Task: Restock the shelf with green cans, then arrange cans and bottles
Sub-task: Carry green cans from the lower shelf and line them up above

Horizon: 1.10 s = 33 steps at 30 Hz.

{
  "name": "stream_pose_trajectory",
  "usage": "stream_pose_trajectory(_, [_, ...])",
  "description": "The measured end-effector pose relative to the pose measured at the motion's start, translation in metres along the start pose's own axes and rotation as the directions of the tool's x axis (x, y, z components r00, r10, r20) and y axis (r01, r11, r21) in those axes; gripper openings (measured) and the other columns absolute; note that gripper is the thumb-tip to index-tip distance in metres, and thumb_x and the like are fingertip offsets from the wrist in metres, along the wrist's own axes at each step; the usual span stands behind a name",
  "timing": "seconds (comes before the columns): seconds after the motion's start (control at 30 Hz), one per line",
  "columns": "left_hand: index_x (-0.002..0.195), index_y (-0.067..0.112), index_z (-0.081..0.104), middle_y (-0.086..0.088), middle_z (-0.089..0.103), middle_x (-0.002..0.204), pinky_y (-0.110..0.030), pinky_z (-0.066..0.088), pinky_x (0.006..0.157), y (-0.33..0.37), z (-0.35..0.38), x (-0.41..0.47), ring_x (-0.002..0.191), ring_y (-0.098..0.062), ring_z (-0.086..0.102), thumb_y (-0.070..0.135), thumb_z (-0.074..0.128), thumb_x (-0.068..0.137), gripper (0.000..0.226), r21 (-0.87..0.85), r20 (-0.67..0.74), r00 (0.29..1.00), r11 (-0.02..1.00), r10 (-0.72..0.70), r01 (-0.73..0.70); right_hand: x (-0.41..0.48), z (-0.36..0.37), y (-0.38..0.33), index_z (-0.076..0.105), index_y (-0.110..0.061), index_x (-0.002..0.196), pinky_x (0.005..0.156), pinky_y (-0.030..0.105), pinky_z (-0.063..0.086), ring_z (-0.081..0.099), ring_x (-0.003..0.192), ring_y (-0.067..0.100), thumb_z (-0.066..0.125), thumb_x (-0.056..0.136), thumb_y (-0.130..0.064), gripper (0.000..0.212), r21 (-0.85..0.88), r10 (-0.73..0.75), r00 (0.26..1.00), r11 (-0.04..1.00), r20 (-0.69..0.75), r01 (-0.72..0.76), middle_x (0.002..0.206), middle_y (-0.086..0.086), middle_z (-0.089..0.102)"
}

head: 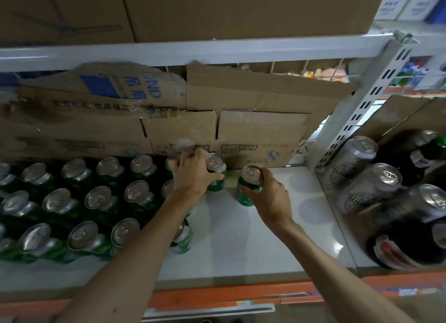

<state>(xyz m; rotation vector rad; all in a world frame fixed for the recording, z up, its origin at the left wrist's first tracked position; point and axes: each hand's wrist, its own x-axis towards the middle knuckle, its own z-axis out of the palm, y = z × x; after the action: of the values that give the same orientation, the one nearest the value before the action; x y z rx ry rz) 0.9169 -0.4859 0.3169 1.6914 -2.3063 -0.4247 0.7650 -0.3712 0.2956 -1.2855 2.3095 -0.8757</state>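
Several green cans with silver tops (99, 198) stand in rows on the left half of the white shelf (241, 238). My left hand (193, 175) grips a green can (215, 172) at the back of the shelf, at the right end of the rows, with its thumb round the can's side. My right hand (270, 192) holds another green can (248, 185) by its upper part, just to the right, standing on or just above the shelf. Another green can (183, 238) stands partly hidden behind my left forearm.
Torn cardboard boxes (169, 120) line the back of the shelf. A perforated metal upright (362, 110) and a clear divider separate a bay of silver cans (362, 178) and dark bottles (410, 238) on the right. An orange price rail (229, 293) runs along the shelf's front edge.
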Motion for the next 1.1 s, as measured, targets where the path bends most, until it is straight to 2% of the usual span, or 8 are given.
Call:
stream_pose_trajectory(0.1, [0.127, 0.023, 0.049, -0.006, 0.057, 0.127, -0.045, 0.025, 0.102, 0.002, -0.002, -0.006, 0.126, -0.029, 0.043, 0.059, 0.079, 0.067, 0.076, 0.061, 0.022, 1.0, 0.998, -0.022, 0.02, -0.004, 0.0, 0.002, 0.051, -0.027, 0.123, 0.077, 0.04, 0.054, 0.065, 0.1, 0.027, 0.074, 0.081, -0.041, 0.049, 0.005, -0.021, 1.0, 1.0, 0.013, 0.021, 0.117, -0.002, 0.069])
stream_pose_trajectory(0.17, [0.13, 0.024, 0.049, -0.006, 0.056, 0.129, -0.046, 0.026, 0.103, -0.001, -0.007, -0.01, 0.127, -0.028, 0.042, 0.056, 0.079, 0.067, 0.077, 0.038, 0.009, 0.999, 0.999, -0.036, 0.036, -0.007, -0.001, 0.003, 0.051, -0.027, 0.123, 0.077, 0.04, 0.055, 0.065, 0.1, 0.028, 0.074, 0.081, -0.04, 0.049, 0.004, -0.037, 0.999, 0.999, 0.01, 0.037, 0.117, -0.002, 0.068])
stream_pose_trajectory(0.27, [0.128, 0.026, 0.054, -0.002, 0.057, 0.128, -0.046, 0.03, 0.104, -0.008, -0.027, -0.029, 0.126, -0.025, 0.043, 0.044, 0.078, 0.076, 0.06, -0.085, -0.095, 0.995, 0.996, -0.017, 0.009, -0.012, -0.001, 0.001, 0.051, -0.026, 0.12, 0.078, 0.041, 0.055, 0.065, 0.098, 0.026, 0.073, 0.082, -0.041, 0.047, 0.006, -0.043, 0.999, 0.999, 0.026, 0.043, 0.116, -0.001, 0.069])
stream_pose_trajectory(0.33, [0.12, 0.027, 0.059, 0.006, 0.062, 0.12, -0.044, 0.034, 0.103, -0.015, -0.043, -0.057, 0.119, -0.02, 0.05, 0.036, 0.075, 0.082, 0.043, -0.201, -0.162, 0.987, 0.978, 0.014, -0.047, -0.015, 0.0, -0.002, 0.051, -0.025, 0.119, 0.078, 0.04, 0.055, 0.065, 0.096, 0.025, 0.071, 0.083, -0.043, 0.045, -0.003, -0.049, 0.998, 0.999, 0.043, 0.049, 0.115, -0.001, 0.069])
stream_pose_trajectory(0.47, [0.108, 0.033, 0.063, 0.019, 0.064, 0.107, -0.048, 0.048, 0.094, -0.033, -0.045, -0.131, 0.105, -0.011, 0.06, 0.031, 0.073, 0.085, 0.025, -0.404, -0.116, 0.992, 0.91, 0.048, -0.091, -0.021, 0.002, -0.013, 0.052, -0.023, 0.119, 0.074, 0.033, 0.048, 0.064, 0.096, 0.027, 0.071, 0.083, -0.042, 0.045, -0.017, -0.072, 0.995, 0.997, 0.068, 0.073, 0.112, 0.0, 0.069])
stream_pose_trajectory(0.67, [0.113, 0.023, 0.062, 0.004, 0.066, 0.108, -0.046, 0.051, 0.088, -0.041, -0.05, -0.111, 0.103, -0.02, 0.06, 0.026, 0.066, 0.089, 0.024, -0.246, -0.126, 0.991, 0.967, 0.033, -0.063, -0.027, 0.014, -0.043, 0.05, -0.022, 0.118, 0.082, 0.044, 0.053, 0.064, 0.096, 0.03, 0.072, 0.082, -0.041, 0.046, 0.015, -0.109, 0.986, 0.994, 0.128, 0.108, 0.113, 0.004, 0.069])
stream_pose_trajectory(0.83, [0.119, 0.016, 0.059, -0.003, 0.063, 0.109, -0.045, 0.051, 0.085, -0.04, -0.066, -0.097, 0.104, -0.023, 0.058, 0.027, 0.062, 0.093, 0.028, -0.128, -0.095, 0.994, 0.99, 0.052, -0.064, -0.036, 0.02, -0.059, 0.052, -0.02, 0.116, 0.078, 0.043, 0.053, 0.064, 0.094, 0.033, 0.07, 0.082, -0.04, 0.044, 0.01, -0.119, 0.984, 0.993, 0.13, 0.118, 0.11, 0.007, 0.07])
stream_pose_trajectory(1.1, [0.121, 0.013, 0.06, -0.006, 0.063, 0.112, -0.042, 0.05, 0.084, -0.053, -0.072, -0.114, 0.106, -0.025, 0.057, 0.026, 0.065, 0.092, 0.031, -0.126, -0.072, 0.996, 0.99, 0.057, -0.066, -0.06, 0.022, -0.06, 0.053, -0.018, 0.122, 0.081, 0.044, 0.051, 0.062, 0.098, 0.036, 0.073, 0.08, -0.038, 0.051, 0.04, -0.066, 0.991, 0.997, 0.113, 0.062, 0.111, 0.011, 0.069])
